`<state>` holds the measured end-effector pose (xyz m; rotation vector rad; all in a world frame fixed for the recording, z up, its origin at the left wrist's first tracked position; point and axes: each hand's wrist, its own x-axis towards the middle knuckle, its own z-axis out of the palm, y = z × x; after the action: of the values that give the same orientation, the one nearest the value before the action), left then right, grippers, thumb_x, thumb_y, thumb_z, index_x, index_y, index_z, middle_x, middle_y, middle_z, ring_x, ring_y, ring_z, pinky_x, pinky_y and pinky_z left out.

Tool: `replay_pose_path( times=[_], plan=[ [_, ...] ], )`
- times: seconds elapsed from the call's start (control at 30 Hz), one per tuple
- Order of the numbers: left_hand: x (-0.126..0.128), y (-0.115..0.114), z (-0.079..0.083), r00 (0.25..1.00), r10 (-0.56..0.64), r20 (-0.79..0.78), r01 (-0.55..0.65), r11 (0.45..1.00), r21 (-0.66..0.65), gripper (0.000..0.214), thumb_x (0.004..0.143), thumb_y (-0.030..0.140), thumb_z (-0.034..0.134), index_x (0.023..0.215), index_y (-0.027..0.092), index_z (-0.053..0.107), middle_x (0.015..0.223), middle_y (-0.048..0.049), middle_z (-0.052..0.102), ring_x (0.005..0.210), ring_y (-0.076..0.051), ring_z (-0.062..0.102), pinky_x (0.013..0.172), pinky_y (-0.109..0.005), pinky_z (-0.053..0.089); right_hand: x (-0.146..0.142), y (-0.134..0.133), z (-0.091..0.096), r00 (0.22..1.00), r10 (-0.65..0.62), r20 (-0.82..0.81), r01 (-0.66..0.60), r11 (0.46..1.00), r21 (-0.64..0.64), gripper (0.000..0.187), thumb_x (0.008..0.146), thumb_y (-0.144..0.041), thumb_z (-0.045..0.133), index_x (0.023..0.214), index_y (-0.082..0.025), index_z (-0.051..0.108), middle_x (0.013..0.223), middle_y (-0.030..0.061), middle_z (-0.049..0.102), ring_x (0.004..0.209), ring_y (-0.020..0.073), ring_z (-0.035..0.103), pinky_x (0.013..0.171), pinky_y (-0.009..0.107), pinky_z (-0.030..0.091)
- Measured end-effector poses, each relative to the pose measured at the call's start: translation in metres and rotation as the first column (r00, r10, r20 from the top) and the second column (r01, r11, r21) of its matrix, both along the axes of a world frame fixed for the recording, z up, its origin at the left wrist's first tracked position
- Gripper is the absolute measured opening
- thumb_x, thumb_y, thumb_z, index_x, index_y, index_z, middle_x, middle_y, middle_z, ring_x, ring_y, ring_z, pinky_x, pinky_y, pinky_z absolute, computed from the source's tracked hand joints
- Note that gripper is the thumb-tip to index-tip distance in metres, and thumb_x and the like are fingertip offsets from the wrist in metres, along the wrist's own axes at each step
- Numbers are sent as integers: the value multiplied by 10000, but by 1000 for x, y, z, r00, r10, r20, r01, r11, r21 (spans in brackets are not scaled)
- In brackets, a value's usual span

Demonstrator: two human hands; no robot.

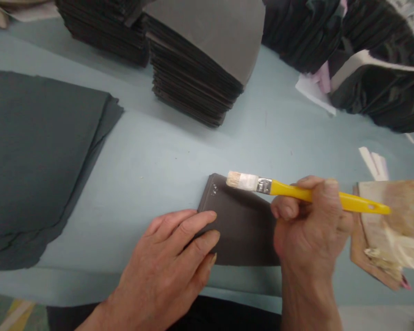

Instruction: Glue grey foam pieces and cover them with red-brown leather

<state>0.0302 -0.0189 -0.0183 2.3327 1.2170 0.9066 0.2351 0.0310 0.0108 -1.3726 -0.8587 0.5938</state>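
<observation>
A small dark grey stack of sheet pieces point(244, 234) lies near the table's front edge, with a small whitish, shiny mark at its upper left corner. My left hand point(174, 257) rests on its left side, fingers stretched out flat and holding nothing. Wrapped around the yellow handle of a paintbrush point(286, 189) is my right hand point(310, 220). The brush has pale bristles, white wrapping and a metal ferrule. Its tip points left, over the top edge of the stack; whether the bristles touch it I cannot tell.
Dark sheets point(44, 151) lie layered at left on the pale blue table point(152, 151). Tall stacks of grey pieces point(196, 73) stand at the back. Dark folded pieces point(376, 87) and paper scraps fill the back right. A stained board point(393, 197) lies at right.
</observation>
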Motion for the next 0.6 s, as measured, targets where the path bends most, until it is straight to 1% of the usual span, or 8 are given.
replay_pose_path(
  times=[0.07,0.13,0.27,0.37,0.47,0.6],
  plan=[
    [0,0,0,1000,-11,-3,11,1000,-12,171,1102,168,527,1186,230,662,1352,-29,738,1231,-218,634,1065,-379,454,1,1,0,1000,18,13,-18,1000,14,405,942,-546,788,781,-190,681,666,-57,519,468,52,453,436,192,384],
    [0,-1,0,1000,-15,-11,14,1000,-15,174,1105,173,526,1195,234,662,1349,-27,738,1223,-214,633,1059,-375,450,3,3,1,997,63,41,-63,998,4,405,957,-563,783,810,-195,701,677,-48,555,479,58,480,437,195,378],
    [-1,-1,1,1000,-13,-21,12,1000,-26,174,1112,187,524,1198,241,665,1346,-22,740,1217,-211,623,1039,-369,446,12,16,3,973,207,104,-201,977,-66,450,991,-646,722,901,-206,734,577,-57,518,470,83,482,442,210,374],
    [-1,0,2,999,-17,-30,16,999,-40,186,1109,177,515,1213,238,657,1338,-17,747,1217,-209,618,1034,-367,444,21,34,3,947,297,123,-288,954,-87,466,970,-666,738,890,-207,741,539,-63,483,445,85,439,423,219,332],
    [-1,1,2,999,-20,-48,18,999,-46,206,1109,180,505,1250,222,650,1317,-17,756,1192,-209,619,1027,-365,444,28,57,5,906,403,127,-388,913,-128,479,932,-675,773,831,-208,749,507,-64,444,425,82,400,409,219,281],
    [-1,0,1,998,-21,-58,18,999,-50,215,1106,189,512,1260,219,659,1316,-16,764,1181,-221,625,1016,-377,443,31,85,9,815,558,158,-535,828,-166,543,910,-733,768,792,-204,740,461,-88,336,389,66,306,407,222,262]
  ],
)
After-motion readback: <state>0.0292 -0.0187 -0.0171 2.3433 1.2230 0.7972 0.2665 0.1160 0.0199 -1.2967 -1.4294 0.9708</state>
